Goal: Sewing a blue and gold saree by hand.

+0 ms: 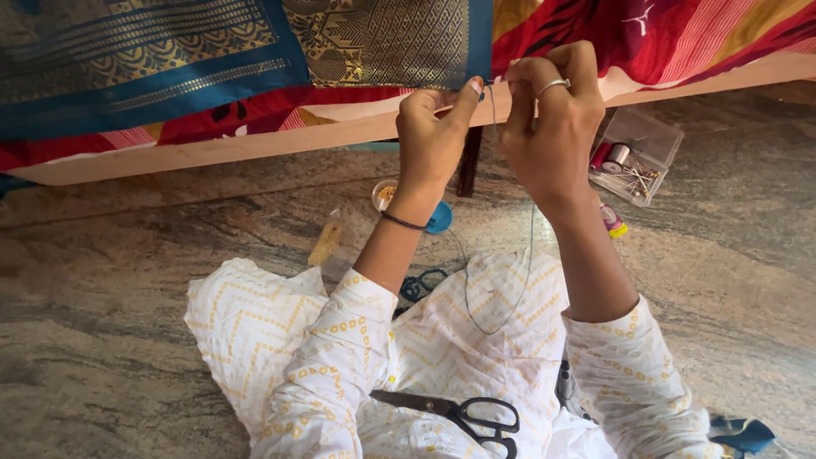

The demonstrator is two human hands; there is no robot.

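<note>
My left hand [432, 136] pinches the lower edge of a blue and gold woven cloth [170, 51] that hangs over a wooden frame edge [255, 144]. Beside it, my right hand [551, 119], with a ring on one finger, is closed on a thin grey-blue thread [510, 297]. The thread runs up between the two hands and loops down to my lap. Whether a needle is in the fingers is too small to tell. Black-handled scissors [463, 414] lie on my lap, on the white and yellow patterned clothing.
A clear plastic box [636, 157] with spools and pins sits on the stone floor at the right. A small round container with a blue lid [439, 218] and a yellowish packet [326, 240] lie near my left wrist. Red patterned fabric [680, 34] covers the frame.
</note>
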